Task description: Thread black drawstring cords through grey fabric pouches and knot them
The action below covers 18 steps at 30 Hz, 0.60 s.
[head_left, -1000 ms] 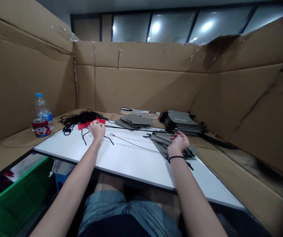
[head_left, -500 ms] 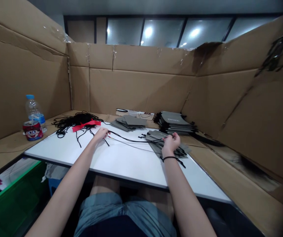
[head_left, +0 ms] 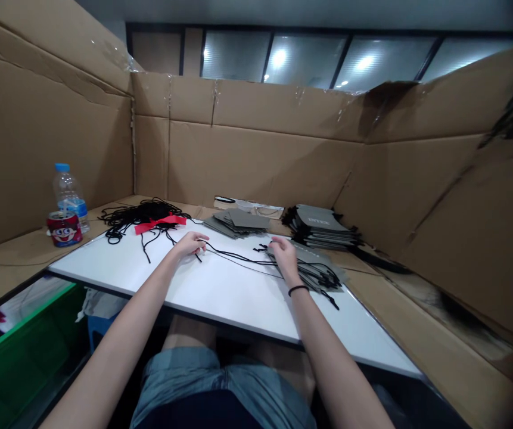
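Observation:
My left hand (head_left: 190, 245) is closed on one end of a black cord (head_left: 233, 256) over the white board (head_left: 220, 292). From there the cord's strands run right, sagging slightly, towards grey pieces (head_left: 323, 257) with black cords that lie overlapped at the board's right side. My right hand (head_left: 284, 257), a black band round its wrist, is above the left edge of these pieces. Its fingers are curled together, and what they hold is hidden. A tangled heap of black cords (head_left: 149, 211) with a red strip (head_left: 160, 223) across it lies beyond my left hand.
Plain grey pieces (head_left: 238, 221) lie loosely stacked at the back. A taller stack of grey pieces marked INTEX (head_left: 321, 223) stands behind my right hand. At far left are a red can (head_left: 64, 229) and a water bottle (head_left: 69, 190). Cardboard walls (head_left: 256, 158) enclose the table.
My right hand has moved left from over the middle of the grey pieces to their left edge. My left hand keeps nearly the same place with the cord; the view has shifted slightly.

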Motion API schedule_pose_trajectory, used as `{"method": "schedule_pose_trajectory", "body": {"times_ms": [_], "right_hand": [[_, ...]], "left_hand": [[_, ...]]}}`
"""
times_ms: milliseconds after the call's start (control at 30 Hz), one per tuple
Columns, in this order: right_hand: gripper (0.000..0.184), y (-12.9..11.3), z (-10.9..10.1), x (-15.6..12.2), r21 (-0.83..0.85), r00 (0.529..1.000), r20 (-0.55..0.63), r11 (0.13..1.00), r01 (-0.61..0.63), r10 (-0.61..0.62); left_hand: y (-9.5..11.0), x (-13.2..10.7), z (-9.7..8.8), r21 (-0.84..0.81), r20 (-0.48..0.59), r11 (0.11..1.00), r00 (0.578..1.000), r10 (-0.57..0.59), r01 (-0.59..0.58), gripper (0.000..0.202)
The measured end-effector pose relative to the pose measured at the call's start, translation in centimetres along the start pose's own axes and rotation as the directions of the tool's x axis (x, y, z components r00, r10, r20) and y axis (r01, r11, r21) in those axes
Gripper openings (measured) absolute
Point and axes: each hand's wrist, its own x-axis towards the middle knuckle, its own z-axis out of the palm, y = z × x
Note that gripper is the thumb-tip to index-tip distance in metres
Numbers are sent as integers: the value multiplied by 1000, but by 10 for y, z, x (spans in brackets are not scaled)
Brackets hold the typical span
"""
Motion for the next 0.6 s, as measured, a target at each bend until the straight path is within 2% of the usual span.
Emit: {"method": "schedule_pose_trajectory", "body": {"times_ms": [67, 100, 133, 200, 267, 367, 600], "right_hand": [[36, -5, 18, -1, -233, 976, 169, 957, 172, -135], [35, -9, 27, 0, -330, 947, 266, 906, 267, -182], [35, -14, 37, 1, -409, 922, 334, 851, 330, -197], [37, -23, 55, 7, -543, 902, 406, 756, 365, -145], [41, -31, 71, 14, -612, 893, 438, 693, 380, -102], [43, -34, 89, 27, -663, 890, 453, 648, 375, -52], [47, -32, 111, 39, -687, 891, 453, 648, 328, 30]], "left_hand": [[-1, -1, 0, -17, 30, 1000, 1000, 8, -7, 37], [-1, -1, 0, -24, 47, 1000, 999, 13, -12, 35], [-2, -2, 0, -28, 65, 999, 998, 18, -16, 33], [-3, -3, 0, -29, 105, 999, 994, 25, -22, 26], [-2, -5, 0, -27, 159, 999, 987, 23, -19, 23], [2, -9, 3, -27, 252, 1000, 968, 7, 0, 26], [14, -16, 9, -47, 464, 997, 885, -36, 65, 37]]}}
